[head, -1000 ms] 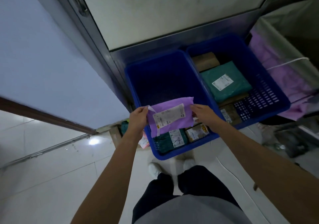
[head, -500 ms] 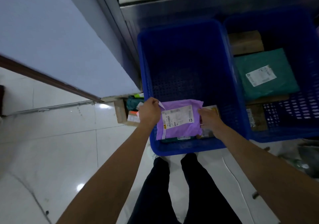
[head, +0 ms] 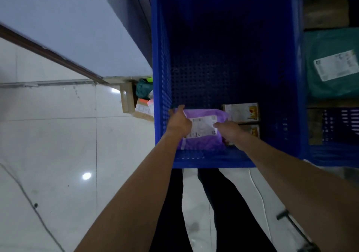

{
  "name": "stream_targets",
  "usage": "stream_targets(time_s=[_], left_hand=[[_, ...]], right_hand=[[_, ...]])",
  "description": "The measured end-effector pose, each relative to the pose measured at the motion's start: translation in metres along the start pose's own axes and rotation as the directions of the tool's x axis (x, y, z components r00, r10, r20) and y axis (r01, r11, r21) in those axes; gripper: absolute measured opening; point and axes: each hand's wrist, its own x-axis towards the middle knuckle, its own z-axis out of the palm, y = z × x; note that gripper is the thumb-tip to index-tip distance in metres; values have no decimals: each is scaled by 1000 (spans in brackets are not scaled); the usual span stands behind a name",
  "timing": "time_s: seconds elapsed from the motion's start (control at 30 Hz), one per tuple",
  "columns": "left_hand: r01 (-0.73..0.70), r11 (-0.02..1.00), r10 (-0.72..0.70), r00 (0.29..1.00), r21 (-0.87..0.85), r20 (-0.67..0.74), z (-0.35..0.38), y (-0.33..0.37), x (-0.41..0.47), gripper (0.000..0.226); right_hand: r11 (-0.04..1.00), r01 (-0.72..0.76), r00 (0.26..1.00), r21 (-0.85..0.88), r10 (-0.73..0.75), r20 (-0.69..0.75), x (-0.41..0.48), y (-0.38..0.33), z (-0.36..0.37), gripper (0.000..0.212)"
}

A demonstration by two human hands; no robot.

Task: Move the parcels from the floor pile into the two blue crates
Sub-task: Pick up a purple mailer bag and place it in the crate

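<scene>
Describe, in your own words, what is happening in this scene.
A person reaches into the left blue crate. The left hand and right hand hold a purple parcel by its sides, low in the near corner beside small boxes. The right crate holds a green parcel; other parcels lie on the floor beside the crates.

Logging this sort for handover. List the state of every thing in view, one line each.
purple parcel, held low inside the left blue crate, near end.
left hand, grip on the purple parcel's left edge.
right hand, grip on its right edge.
left blue crate, holds small boxes near the front.
right blue crate, holds a green parcel.
floor pile, lying beside the left blue crate.
</scene>
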Motion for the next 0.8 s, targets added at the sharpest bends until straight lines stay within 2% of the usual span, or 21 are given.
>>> stream_targets(time_s=[0.07, 0.27, 0.37, 0.57, 0.8], left_hand=[[32, 999, -32, 999, -23, -17, 0, -5, 4, 69], [49, 992, -55, 997, 120, 47, 3, -2, 2, 64], [39, 985, -50, 997, 166, 63, 0, 4, -5, 64], [0, 986, -12, 997, 169, 71, -12, 21, -39, 63], [-11, 996, 7, 999, 85, 45, -31, 37, -114, 58]], right_hand=[[998, 2, 1000, -59, -1, 13, 1, 0, 3, 49], [986, 24, 1000, -162, -21, 18, -5, -6, -2, 55], [982, 61, 998, -177, -56, 32, -11, -6, -9, 37], [979, 119, 993, -168, -114, 41, -43, -10, -30, 34], [967, 163, 987, -195, -161, 25, -110, -8, -51, 37]])
